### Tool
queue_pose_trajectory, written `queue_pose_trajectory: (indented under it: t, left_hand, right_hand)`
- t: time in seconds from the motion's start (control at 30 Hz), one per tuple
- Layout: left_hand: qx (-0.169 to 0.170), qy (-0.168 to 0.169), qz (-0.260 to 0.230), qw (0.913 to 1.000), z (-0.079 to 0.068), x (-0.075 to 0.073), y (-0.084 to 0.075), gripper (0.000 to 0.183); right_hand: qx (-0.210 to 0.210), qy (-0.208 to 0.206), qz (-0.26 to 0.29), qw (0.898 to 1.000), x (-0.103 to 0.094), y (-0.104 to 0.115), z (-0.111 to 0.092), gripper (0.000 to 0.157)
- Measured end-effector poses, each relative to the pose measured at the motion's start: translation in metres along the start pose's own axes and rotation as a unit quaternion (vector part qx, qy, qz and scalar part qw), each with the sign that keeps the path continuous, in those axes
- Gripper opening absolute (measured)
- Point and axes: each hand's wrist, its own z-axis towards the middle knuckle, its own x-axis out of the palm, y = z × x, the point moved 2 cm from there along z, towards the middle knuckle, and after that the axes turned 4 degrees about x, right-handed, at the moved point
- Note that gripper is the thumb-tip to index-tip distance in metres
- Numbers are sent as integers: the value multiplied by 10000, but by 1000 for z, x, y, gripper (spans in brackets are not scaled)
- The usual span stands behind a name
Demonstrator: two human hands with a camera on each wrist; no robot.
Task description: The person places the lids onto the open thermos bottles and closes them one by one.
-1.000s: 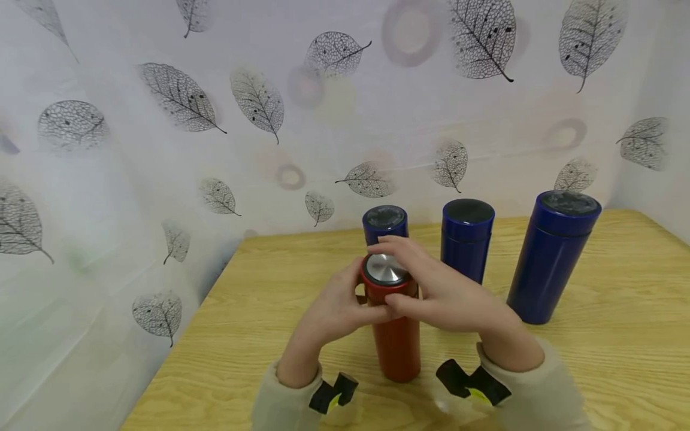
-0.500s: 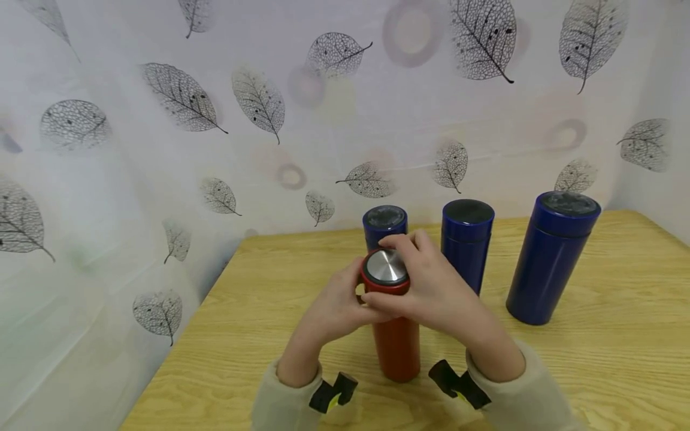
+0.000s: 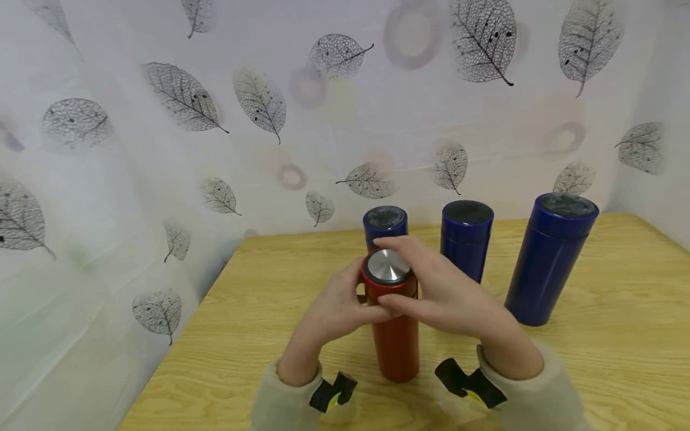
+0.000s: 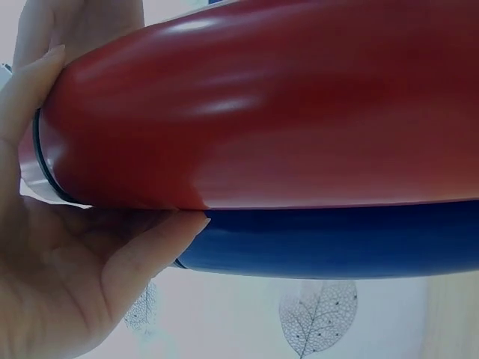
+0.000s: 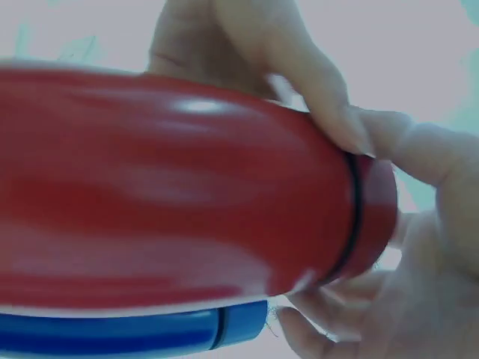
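Note:
A red thermos (image 3: 398, 350) stands on the table, with a shiny silver top on its lid (image 3: 388, 266). Around its upper body my left hand (image 3: 335, 305) grips just below the lid, thumb across the front. My right hand (image 3: 450, 293) curls about the lid from the right, fingers over the far rim and thumb in front. In the right wrist view, a dark seam (image 5: 352, 217) runs between body and lid, the left thumb right at it. The far fingertips of both hands are partly hidden behind the thermos.
Three blue thermoses stand behind: one (image 3: 385, 224) directly beyond the red one, another (image 3: 466, 242) right of it, a third (image 3: 552, 260) farther right. All rest on a wooden table (image 3: 242, 335). A leaf-patterned sheet (image 3: 302, 120) hangs behind and at the left.
My right hand first turned left around the lid, its thumb swinging in toward the left thumb, then swung back to the right. My left hand and the red thermos have stayed in place.

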Motion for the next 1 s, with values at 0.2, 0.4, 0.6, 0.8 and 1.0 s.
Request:
queue_pose_trajectory:
  t: [0.2,0.4,0.6,0.8,1.0]
  left_hand:
    - [-82,40,100,9999,1,2,3,58]
    - [1,59,53,10000,2,1,3,57]
    - [68,-54,104,9999,2,1,0,55]
    - [-73,-226,156,9996,2,2,-2,59]
    - [-137,-245,220,9994,2,3,-3,60]
  right_hand:
    - [823,-688,-507,9929,11,-2,3,68]
    - [-2,246,-288,9993,4,-4,0,49]
    - [-780,706,-197,9943,-4,-4,-3,45]
    - [-42,-441,-687,9967,1,-1,5,61]
    - [289,-218,-547,9978,5,-4,7,69]
